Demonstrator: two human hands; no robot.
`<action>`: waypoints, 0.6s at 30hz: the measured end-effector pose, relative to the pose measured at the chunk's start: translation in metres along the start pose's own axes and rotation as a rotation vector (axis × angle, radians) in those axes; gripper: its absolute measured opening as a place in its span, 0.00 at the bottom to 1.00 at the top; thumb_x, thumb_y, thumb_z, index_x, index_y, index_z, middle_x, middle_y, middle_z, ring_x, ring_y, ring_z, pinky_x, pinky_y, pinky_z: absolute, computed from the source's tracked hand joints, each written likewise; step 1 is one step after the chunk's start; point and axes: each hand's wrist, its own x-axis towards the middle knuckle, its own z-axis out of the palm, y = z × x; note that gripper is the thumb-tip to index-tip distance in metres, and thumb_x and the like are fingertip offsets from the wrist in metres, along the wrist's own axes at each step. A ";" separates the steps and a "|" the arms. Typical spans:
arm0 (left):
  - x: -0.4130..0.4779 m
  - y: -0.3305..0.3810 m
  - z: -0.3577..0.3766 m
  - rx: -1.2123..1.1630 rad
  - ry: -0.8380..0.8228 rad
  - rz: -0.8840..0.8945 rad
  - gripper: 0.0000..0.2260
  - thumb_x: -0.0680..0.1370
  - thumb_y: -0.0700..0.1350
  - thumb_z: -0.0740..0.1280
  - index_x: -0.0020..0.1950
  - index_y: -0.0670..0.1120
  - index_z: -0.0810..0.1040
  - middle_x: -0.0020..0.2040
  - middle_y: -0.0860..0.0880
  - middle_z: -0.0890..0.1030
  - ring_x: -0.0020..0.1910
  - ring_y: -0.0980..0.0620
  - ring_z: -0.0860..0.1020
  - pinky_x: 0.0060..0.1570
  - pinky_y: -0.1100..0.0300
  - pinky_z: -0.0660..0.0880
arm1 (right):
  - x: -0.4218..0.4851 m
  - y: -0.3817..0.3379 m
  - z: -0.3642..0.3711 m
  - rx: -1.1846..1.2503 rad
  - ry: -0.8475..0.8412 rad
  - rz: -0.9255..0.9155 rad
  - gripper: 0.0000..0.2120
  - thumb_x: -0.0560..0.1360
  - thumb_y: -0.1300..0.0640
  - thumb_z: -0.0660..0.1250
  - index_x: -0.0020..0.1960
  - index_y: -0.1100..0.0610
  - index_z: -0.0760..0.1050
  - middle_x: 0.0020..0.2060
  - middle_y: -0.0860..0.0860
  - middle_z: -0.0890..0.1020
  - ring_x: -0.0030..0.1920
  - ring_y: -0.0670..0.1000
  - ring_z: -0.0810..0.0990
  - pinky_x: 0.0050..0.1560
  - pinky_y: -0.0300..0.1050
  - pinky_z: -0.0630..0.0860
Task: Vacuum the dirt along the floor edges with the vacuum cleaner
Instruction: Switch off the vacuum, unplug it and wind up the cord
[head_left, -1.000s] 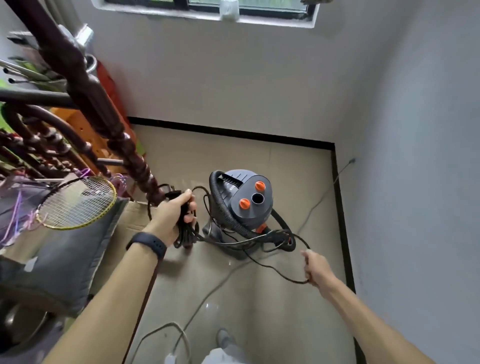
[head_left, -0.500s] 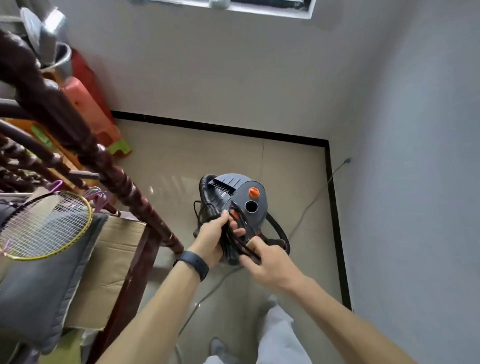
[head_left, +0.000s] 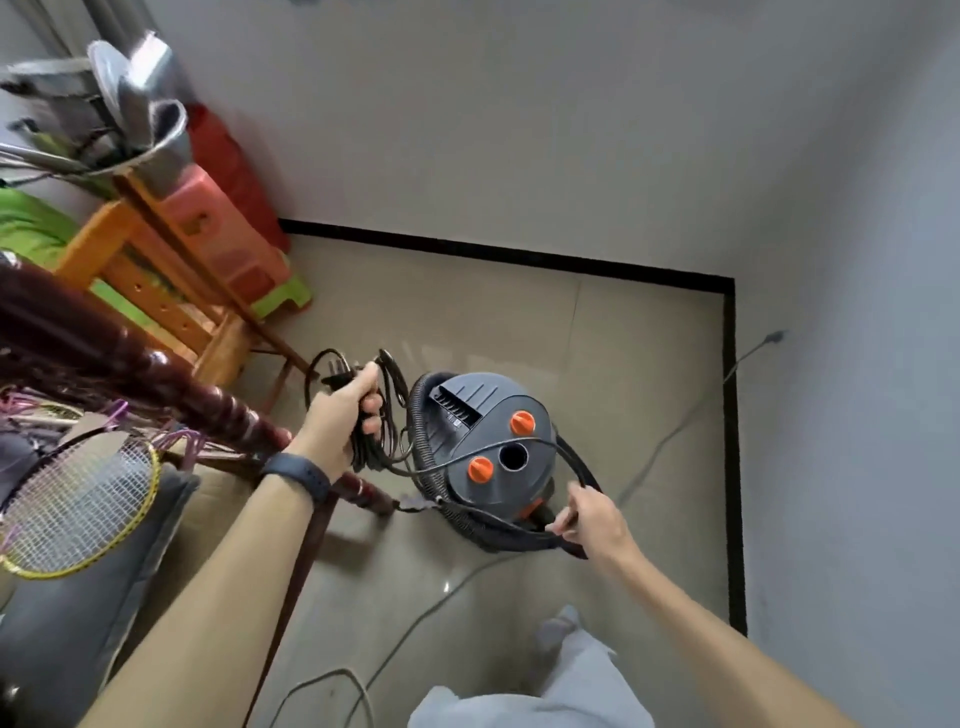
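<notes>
A grey drum vacuum cleaner (head_left: 483, 415) with two orange knobs stands on the tiled floor near the room's corner. A black ribbed hose (head_left: 423, 457) wraps around its body. My left hand (head_left: 340, 415) is shut on a bundle of coiled black power cord (head_left: 387, 410), with the plug sticking out above my fist, to the left of the vacuum. My right hand (head_left: 595, 514) pinches a loop of the same cord at the vacuum's right front side. One strand of cord lies across the lid between the knobs.
Black skirting (head_left: 730, 415) runs along the far and right walls. A thin grey cable (head_left: 670, 447) trails from the right wall across the floor. At left stand a dark wooden banister (head_left: 156, 379), orange stools (head_left: 156, 291), a badminton racket (head_left: 72, 509) and a grey cushion.
My hands have moved apart from the vacuum's top: the left carried the cord bundle out to the left, and the right drew a loop out to the right.
</notes>
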 end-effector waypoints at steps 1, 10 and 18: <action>-0.001 -0.009 0.005 0.030 -0.006 -0.011 0.10 0.80 0.49 0.68 0.40 0.48 0.76 0.29 0.51 0.71 0.21 0.55 0.64 0.20 0.65 0.63 | 0.005 -0.024 0.002 0.046 0.000 -0.013 0.22 0.84 0.48 0.54 0.43 0.62 0.77 0.29 0.52 0.84 0.43 0.57 0.85 0.53 0.55 0.80; 0.005 -0.080 0.082 0.022 -0.081 -0.209 0.15 0.74 0.51 0.75 0.52 0.41 0.84 0.47 0.43 0.86 0.45 0.47 0.85 0.47 0.55 0.80 | 0.019 -0.104 0.034 -0.798 -0.168 -0.678 0.17 0.87 0.45 0.53 0.70 0.52 0.70 0.52 0.59 0.84 0.50 0.67 0.80 0.46 0.58 0.75; 0.049 -0.090 0.085 0.187 -0.168 -0.245 0.09 0.76 0.43 0.72 0.50 0.36 0.83 0.42 0.41 0.85 0.40 0.44 0.83 0.43 0.53 0.81 | 0.045 -0.061 0.022 -0.530 -0.181 -0.501 0.22 0.77 0.40 0.65 0.70 0.42 0.74 0.54 0.40 0.74 0.53 0.42 0.80 0.58 0.45 0.77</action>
